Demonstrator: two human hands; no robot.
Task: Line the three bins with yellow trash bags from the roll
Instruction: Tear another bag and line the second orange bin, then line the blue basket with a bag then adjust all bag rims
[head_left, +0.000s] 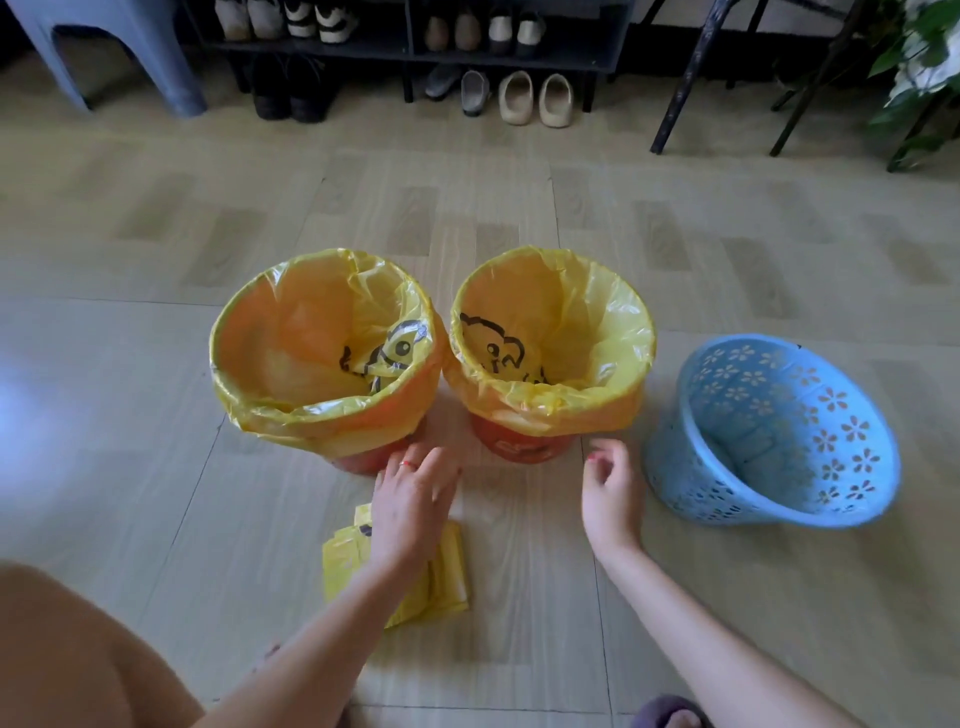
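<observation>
**Two bins lined, blue basket bare**

Two orange bins are seen side by side on the pale tiled floor, each already lined. The left bin (327, 358) and the middle bin (550, 348) carry thin yellow film folded down over their rims, crinkled and glossy, with a black cartoon print inside. The blue basket (774, 431) is tilted toward the camera, to the right of the middle bin, unlined; its wall is rigid plastic pierced with flower cut-outs.

The remaining yellow trash bags (447, 577) lie flat on the floor near the person, folded into a stack rather than a tight roll, partly hidden under the left forearm.

The left hand (410, 504) is held loosely spread over the bags, fingers relaxed toward the base of the left bin, nothing gripped. The right hand (608, 488) hangs with fingers lightly curled, nothing held, between the middle bin and the basket.

Handling, as judged: the film is very light, limp and slippery, likely to cling to itself. One layer is best pinched at a free edge or corner, then shaken open.
</observation>
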